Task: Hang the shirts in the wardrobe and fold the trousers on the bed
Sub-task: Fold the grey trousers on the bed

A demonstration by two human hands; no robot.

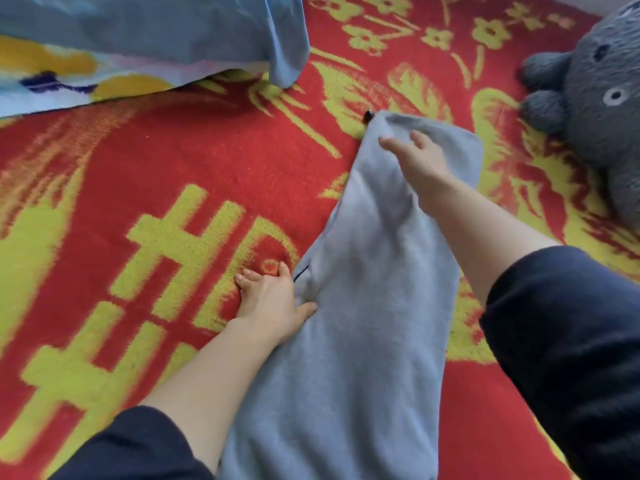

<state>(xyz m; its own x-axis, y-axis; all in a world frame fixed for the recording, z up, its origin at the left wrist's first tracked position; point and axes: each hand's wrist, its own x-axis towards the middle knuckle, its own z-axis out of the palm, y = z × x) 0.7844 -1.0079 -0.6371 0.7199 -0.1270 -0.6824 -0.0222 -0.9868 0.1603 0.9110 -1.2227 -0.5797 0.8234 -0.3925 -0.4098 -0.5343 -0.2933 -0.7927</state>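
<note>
Head view: the grey trousers lie folded lengthwise into one long strip on the red and yellow blanket that covers the bed. The strip runs from the near edge of the picture up to the middle, leaning slightly right. A dark-edged pocket slit shows on their left side.

The left hand lies flat at the trousers' left edge. Its fingers are spread on the blanket and its thumb rests on the grey cloth, gripping nothing. The right hand is over the far end of the trousers with its fingers straight and spread wide, holding nothing. It is blurred, so I cannot tell whether it touches the cloth. Both forearms are bare below dark sleeves.

A small black item sits just beside the trousers' far left corner. A grey plush toy lies at the far right, well apart from the trousers. Blue patterned bedding fills the far left.
</note>
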